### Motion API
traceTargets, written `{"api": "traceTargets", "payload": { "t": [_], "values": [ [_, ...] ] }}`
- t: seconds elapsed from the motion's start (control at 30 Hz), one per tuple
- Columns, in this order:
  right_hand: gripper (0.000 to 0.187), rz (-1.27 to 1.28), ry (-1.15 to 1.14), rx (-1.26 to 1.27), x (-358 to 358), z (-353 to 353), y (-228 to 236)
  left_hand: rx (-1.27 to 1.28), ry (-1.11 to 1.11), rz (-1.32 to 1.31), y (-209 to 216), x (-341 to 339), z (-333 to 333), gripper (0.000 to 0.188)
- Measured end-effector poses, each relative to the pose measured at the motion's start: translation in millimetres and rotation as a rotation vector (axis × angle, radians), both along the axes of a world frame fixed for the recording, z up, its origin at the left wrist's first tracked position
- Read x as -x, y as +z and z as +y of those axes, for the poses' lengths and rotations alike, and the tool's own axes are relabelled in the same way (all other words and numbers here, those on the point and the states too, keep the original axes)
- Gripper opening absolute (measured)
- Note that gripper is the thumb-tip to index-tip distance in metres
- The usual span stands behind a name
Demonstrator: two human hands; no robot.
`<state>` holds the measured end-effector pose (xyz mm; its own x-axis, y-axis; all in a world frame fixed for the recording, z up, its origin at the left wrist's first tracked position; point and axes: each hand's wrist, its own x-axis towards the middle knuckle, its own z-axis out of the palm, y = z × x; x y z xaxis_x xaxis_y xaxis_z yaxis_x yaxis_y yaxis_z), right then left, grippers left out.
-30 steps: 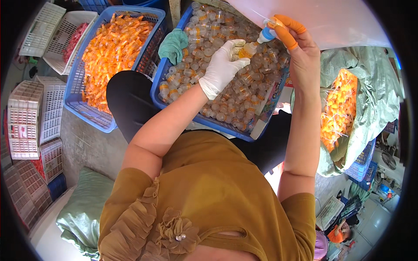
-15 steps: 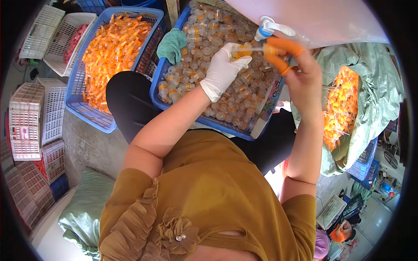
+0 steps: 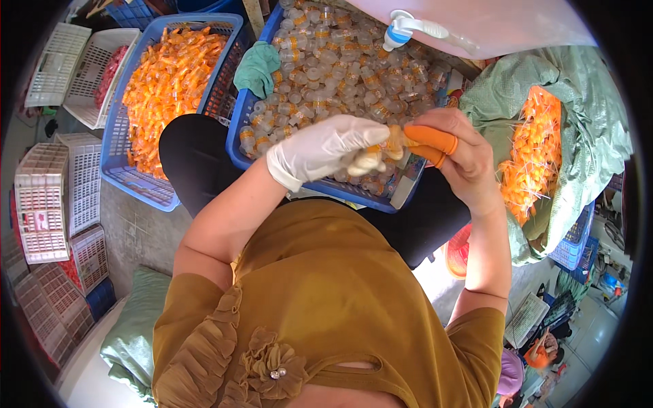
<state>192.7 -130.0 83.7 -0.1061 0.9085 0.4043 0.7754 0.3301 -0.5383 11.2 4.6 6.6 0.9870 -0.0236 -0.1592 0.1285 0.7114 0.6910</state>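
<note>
My left hand (image 3: 332, 144), in a white glove, is closed around a small clear bottle (image 3: 375, 151) with an orange band, mostly hidden by the fingers. My right hand (image 3: 457, 146) is bare except for orange finger covers. Its fingertips pinch the bottle's top end; whether a cap sits between them is hidden and smeared by motion. Both hands meet over the near edge of a blue basket (image 3: 239, 126) filled with many small clear bottles (image 3: 340, 75) with orange bands. A green cloth (image 3: 258, 69) hangs over the basket's left rim.
A large pale container (image 3: 490, 24) with a blue-and-white tap (image 3: 398, 30) overhangs the back. At left stands a blue crate (image 3: 122, 163) of orange-filled bottles (image 3: 173, 88). On the right, a green sack (image 3: 585, 129) holds orange pieces with thin stems (image 3: 534, 156). White crates (image 3: 42, 204) line the far left.
Both hands have come down and nearer to me, away from the tap. The bottle has moved from below the tap to the basket's near edge, and my right fingers have closed on its top.
</note>
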Motion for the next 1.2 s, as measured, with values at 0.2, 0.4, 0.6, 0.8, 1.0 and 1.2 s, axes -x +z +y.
{"api": "traceTargets", "payload": {
  "t": [0.2, 0.4, 0.6, 0.8, 1.0, 1.2],
  "values": [
    [0.027, 0.175, -0.111, 0.213, -2, -10, 3, -0.315, 0.134, -0.054, 12, -1, -17, 0.033],
    [0.021, 0.311, -0.187, 0.294, 8, -13, 2, -0.183, 0.135, -0.047, 10, 4, -19, 0.029],
    [0.017, 0.265, -0.180, 0.389, 5, -13, -8, -1.335, 0.620, -0.333, 3, 1, -23, 0.042],
    [0.025, 0.871, -0.212, 0.779, 14, -17, -16, -1.965, 0.854, -0.432, -11, 8, -26, 0.061],
    [0.025, 0.561, -0.404, 0.499, -1, -24, -22, -1.841, 1.103, -0.047, -26, 44, 24, 0.045],
    [0.024, 0.074, -0.749, 0.420, -117, -116, -20, -1.768, 1.585, 0.334, -18, 101, 109, 0.048]
  ]
}}
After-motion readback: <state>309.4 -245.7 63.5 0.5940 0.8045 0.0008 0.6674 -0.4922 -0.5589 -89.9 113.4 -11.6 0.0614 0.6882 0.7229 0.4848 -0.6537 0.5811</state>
